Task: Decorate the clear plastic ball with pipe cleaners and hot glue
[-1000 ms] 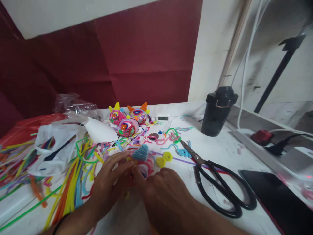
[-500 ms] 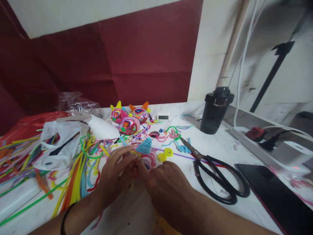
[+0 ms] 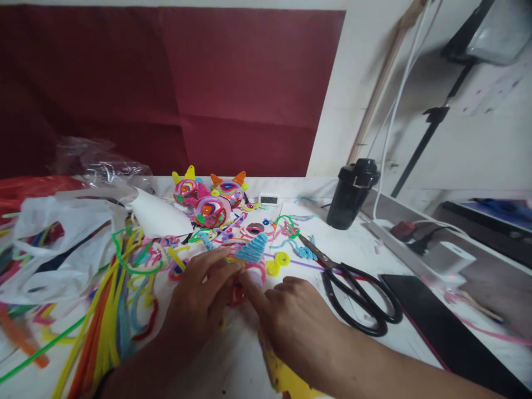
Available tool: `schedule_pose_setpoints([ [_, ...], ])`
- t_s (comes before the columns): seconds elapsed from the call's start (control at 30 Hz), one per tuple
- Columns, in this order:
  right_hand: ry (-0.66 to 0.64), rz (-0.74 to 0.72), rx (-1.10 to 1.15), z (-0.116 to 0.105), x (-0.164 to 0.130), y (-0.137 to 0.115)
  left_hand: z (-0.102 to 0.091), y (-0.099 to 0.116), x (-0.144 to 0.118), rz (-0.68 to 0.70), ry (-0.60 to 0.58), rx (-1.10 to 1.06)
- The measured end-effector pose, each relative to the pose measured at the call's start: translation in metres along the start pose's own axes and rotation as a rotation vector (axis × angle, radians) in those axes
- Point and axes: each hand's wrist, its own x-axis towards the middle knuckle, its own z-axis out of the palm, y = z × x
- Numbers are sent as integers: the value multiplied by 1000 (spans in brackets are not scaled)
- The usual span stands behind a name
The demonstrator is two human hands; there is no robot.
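Between my hands, low over the table, is a round pipe-cleaner ornament [image 3: 258, 272] in pink, red and other colours, with a light-blue horn [image 3: 252, 247] on top. My left hand [image 3: 203, 291] wraps round its left side, fingers bent over the top. From the right, my right hand [image 3: 286, 316] meets it with a stretched index finger against the front; its other fingers are curled and its thumb is hidden. Both hands cover much of the ornament's near side. Just right of it lie yellow pipe-cleaner coils [image 3: 277, 262].
Three finished-looking horned balls [image 3: 211, 210] stand behind, near a small digital clock [image 3: 269, 199]. Black-handled scissors [image 3: 359, 296], a phone [image 3: 449, 332], a dark bottle [image 3: 352, 194] and a power strip [image 3: 419, 260] are on the right. Loose pipe cleaners [image 3: 97, 316] and a white bag [image 3: 62, 238] fill the left.
My view has turned slightly right and levelled, so the table things appear further left. Both hands stay on the ornament, which looks slightly turned, its blue horn leaning more to the right.
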Motion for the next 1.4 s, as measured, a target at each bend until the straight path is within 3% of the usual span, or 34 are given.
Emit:
schedule_pose_setpoints([
  [0.23,-48,3,-48,-4,-4,2,2,1,1,15,4,-20],
  [0.77,50,9,-121,0,-4,-3,4,2,2,53,47,22],
  [1.03,20,24,-123,-5,-1,-8,6,3,0,48,31,37],
  [1.4,-85,141,124,-13,-4,-1,8,6,3,10,46,33],
])
